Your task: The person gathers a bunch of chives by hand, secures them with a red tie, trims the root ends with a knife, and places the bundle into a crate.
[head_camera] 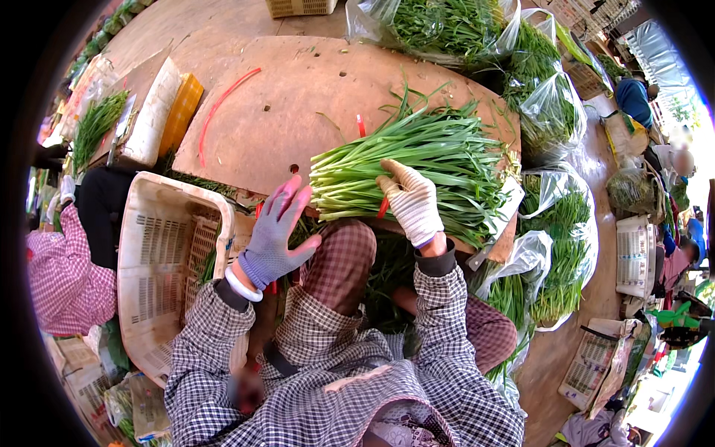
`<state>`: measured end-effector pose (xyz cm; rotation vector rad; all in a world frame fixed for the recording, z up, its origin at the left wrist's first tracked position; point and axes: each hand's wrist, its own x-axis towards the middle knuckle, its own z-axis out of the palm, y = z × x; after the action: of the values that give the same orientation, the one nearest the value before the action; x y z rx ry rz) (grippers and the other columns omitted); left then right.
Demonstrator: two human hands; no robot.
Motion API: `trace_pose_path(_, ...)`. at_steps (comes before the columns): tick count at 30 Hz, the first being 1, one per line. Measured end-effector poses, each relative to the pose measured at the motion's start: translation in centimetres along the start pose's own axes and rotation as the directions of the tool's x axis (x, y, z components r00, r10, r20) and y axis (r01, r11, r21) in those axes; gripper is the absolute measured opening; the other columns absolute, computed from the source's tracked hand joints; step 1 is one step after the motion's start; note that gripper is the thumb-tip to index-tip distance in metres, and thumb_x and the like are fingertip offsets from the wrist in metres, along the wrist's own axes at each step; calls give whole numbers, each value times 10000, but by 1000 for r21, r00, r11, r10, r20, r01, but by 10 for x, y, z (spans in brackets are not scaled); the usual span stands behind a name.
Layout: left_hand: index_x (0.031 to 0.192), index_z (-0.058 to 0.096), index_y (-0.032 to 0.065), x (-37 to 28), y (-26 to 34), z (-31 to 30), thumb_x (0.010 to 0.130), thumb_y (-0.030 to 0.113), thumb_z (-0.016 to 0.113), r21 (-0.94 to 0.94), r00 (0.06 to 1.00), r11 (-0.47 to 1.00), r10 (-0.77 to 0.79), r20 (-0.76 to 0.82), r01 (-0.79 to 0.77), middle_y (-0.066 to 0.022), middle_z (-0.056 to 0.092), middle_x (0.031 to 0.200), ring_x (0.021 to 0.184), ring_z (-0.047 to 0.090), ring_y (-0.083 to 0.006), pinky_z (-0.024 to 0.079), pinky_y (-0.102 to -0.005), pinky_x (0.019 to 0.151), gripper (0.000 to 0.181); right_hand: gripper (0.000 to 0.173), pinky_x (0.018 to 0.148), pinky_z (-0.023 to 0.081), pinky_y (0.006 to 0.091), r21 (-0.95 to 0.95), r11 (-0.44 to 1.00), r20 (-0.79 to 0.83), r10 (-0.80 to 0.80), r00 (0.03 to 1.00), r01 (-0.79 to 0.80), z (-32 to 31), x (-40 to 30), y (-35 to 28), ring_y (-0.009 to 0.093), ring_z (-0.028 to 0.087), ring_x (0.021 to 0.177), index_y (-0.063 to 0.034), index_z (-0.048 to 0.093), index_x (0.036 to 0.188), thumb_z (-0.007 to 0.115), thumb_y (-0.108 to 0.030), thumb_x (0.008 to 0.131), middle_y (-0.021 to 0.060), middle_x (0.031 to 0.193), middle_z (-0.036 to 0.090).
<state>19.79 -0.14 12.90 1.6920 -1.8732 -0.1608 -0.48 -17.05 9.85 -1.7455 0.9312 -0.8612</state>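
Observation:
A bundle of long green leafy stalks, like garlic chives, lies on a wooden board, its pale cut ends towards the left. My right hand, in a white knit glove, rests on the bundle with thumb and fingers apart. A red tie strip shows beside that hand, and another red strip sticks out at the bundle's far side. My left hand, in a grey-purple glove with pink fingertips, is raised near the cut ends, fingers spread, holding nothing. A long red strip lies on the board.
A white plastic crate stands at my left. A broad metal blade lies at the board's right edge. Clear plastic bags of greens line the right and far sides. A co-worker in a pink checked top sits at far left.

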Motion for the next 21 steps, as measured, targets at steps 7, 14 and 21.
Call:
trace_pose_path(7, 1418, 354, -15, 77, 17, 7, 771, 325, 726, 12, 995, 1000, 21, -97, -20, -255, 405, 1402, 1294, 397, -425, 339, -476, 1074, 820, 336, 708, 519, 259, 18, 999, 12, 43, 999, -43, -3, -1, -13, 123, 632, 765, 22, 637, 1170, 695, -42, 846, 129, 974, 716)
trace_pose_path(14, 1469, 258, -1, 124, -31, 75, 808, 693, 542, 165, 878, 947, -319, 357, 276, -301, 422, 1379, 1281, 411, -446, 350, -483, 1057, 999, 323, 724, 517, 246, 47, 997, -32, 66, 997, -64, -17, -15, -1, 103, 624, 798, 22, 638, 1167, 685, -20, 850, 115, 972, 715)
trace_pose_path(21, 1487, 138, -71, 97, 8, 55, 748, 690, 629, 132, 837, 982, -187, 514, 139, -333, 383, 1400, 1309, 388, -437, 340, -438, 1082, 1169, 304, 761, 541, 305, -1, 1000, -78, -23, 997, 23, -19, -21, 16, 246, 693, 853, 30, 658, 1108, 710, -77, 828, 184, 980, 706)
